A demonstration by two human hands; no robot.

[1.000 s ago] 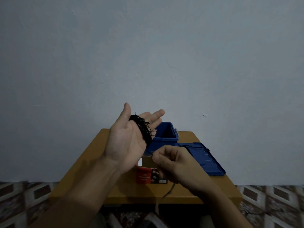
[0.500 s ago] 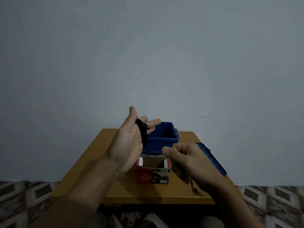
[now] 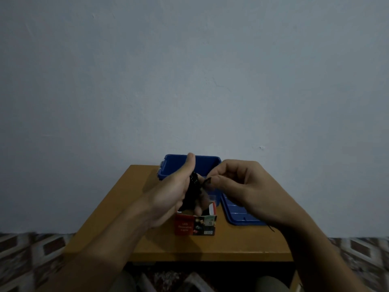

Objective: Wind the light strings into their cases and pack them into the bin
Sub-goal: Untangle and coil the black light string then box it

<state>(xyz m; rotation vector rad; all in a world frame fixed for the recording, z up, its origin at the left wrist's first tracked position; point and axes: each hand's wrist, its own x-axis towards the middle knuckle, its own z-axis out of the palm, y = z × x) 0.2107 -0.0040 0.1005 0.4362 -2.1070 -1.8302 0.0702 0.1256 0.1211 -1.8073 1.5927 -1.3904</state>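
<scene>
Two bare hands worked a dark light string (image 3: 193,187) above a worktop (image 3: 210,246) of smooth orange-brown wood. The left hand (image 3: 173,191) grasped the string as a matted black skein of thin wire, its thumb straight and pointing up, its lower fingers curled down behind the skein. The right hand (image 3: 239,186) was closed in a pinch, thumb and forefinger gripping a loose strand at the skein's right edge, so that the two hands nearly met. The skein's long axis ran roughly upright, from just under the left thumb down to the mouth of the case (image 3: 195,226). This case, a small cardboard box with a red printed front and a darker picture panel, stood directly below the left hand with its flaps up and its opening turned upward; the hand hid most of the opening, and the print was too blurred to read. Behind both hands stood the bin (image 3: 207,159), a deep blue plastic tub with a rounded rim, its near wall largely masked by the left hand and the skein. Under the right hand lay the flat blue lid (image 3: 236,214), ribbed with pale lines, its long axis running away from the person. A thin black end of wire (image 3: 271,228) hung below the right wrist. A plain grey-blue wall (image 3: 189,81) rose beyond the hands, and patterned flooring (image 3: 31,253) showed on either side of the forearms.
</scene>
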